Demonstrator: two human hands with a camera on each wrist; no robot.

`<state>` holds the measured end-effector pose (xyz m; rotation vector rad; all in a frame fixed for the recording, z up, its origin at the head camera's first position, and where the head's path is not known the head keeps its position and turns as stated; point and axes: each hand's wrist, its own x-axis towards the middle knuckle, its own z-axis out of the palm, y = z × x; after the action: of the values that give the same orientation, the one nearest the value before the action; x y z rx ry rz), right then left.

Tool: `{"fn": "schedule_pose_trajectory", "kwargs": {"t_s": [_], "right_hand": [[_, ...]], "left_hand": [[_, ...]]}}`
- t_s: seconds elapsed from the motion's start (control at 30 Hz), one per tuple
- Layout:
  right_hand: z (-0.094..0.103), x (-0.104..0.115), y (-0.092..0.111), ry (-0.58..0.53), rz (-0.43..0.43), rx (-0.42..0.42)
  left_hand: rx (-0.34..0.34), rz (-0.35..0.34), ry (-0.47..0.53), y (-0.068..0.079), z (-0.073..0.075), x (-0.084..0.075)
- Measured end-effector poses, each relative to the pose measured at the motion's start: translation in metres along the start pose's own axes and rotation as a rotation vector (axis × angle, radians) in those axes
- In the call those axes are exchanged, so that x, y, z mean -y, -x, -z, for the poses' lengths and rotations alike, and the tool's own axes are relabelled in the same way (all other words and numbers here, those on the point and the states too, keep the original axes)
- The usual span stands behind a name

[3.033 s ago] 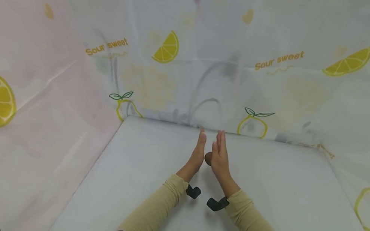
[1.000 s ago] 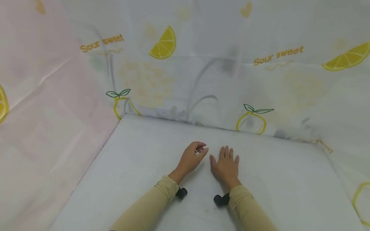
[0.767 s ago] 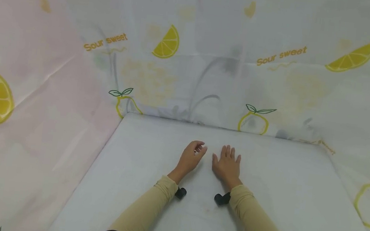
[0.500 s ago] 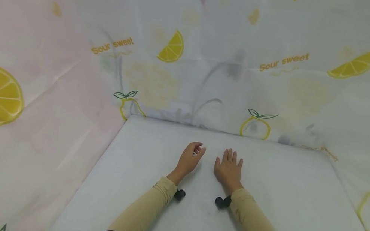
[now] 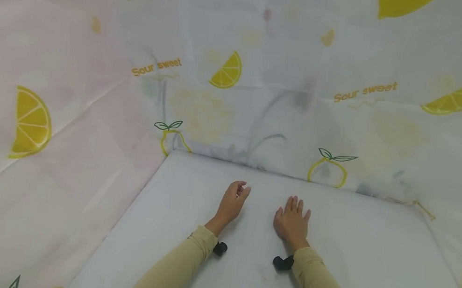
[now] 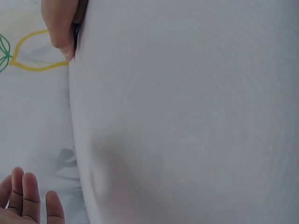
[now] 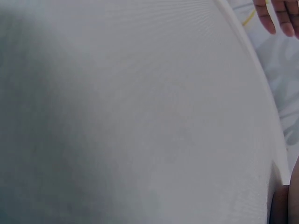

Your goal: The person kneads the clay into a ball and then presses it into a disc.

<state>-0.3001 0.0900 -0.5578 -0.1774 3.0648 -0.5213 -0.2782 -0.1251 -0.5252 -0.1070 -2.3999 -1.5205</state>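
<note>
My left hand (image 5: 230, 205) hovers over or rests on the white table left of centre, fingers loosely curved with nothing visible between them; its fingertips (image 6: 30, 189) show at lower left in the left wrist view. To its right, my right hand (image 5: 292, 220) lies palm down on the table, fingers fairly straight and slightly spread. From the side, in the left wrist view, the right hand (image 6: 60, 25) has its thumb side toward the camera and a dark shadow beneath it. Whatever may lie under that palm is hidden. The hands stand apart.
The white table (image 5: 200, 277) ends at a pale cloth backdrop (image 5: 255, 118) printed with lemons and lettering, which also rises along both sides. Both forearms wear beige sleeves (image 5: 171, 274), each with a black wrist mount (image 5: 220, 248) near the cuff.
Three seconds ago, upright palms faced each other with a small brown round thing by the right hand; it is out of sight now. Since then the right palm has turned down and the gap has widened.
</note>
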Motion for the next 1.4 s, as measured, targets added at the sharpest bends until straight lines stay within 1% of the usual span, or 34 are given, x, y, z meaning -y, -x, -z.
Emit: {"fn": "schedule_pose_trajectory", "kwargs": {"t_s": [0.1,0.23,0.4,0.6,0.77,0.93,1.13,1.4], "right_hand": [[-0.001,0.000,0.004,0.000,-0.002,0.010],[-0.003,-0.001,0.002,0.008,0.008,-0.001],[-0.002,-0.002,-0.007,0.014,0.024,-0.027],[0.001,0.001,-0.008,0.018,0.020,-0.008],[0.003,-0.001,-0.011,0.021,0.018,0.005],[0.004,-0.001,-0.013,0.015,0.016,0.003],[0.004,0.000,-0.015,0.027,0.013,0.004],[0.004,0.001,-0.019,0.030,-0.001,0.022]], "left_hand": [[-0.013,0.024,-0.006,0.003,0.002,0.005],[-0.032,0.037,-0.006,0.002,0.006,0.008],[-0.044,0.037,-0.013,-0.004,0.013,0.009],[-0.055,0.032,0.004,-0.003,0.024,0.011],[-0.073,0.046,-0.002,-0.005,0.028,0.014],[-0.073,0.067,0.012,-0.006,0.031,0.017],[-0.090,0.067,0.017,-0.008,0.036,0.025],[-0.114,0.081,0.031,-0.010,0.042,0.028]]}}
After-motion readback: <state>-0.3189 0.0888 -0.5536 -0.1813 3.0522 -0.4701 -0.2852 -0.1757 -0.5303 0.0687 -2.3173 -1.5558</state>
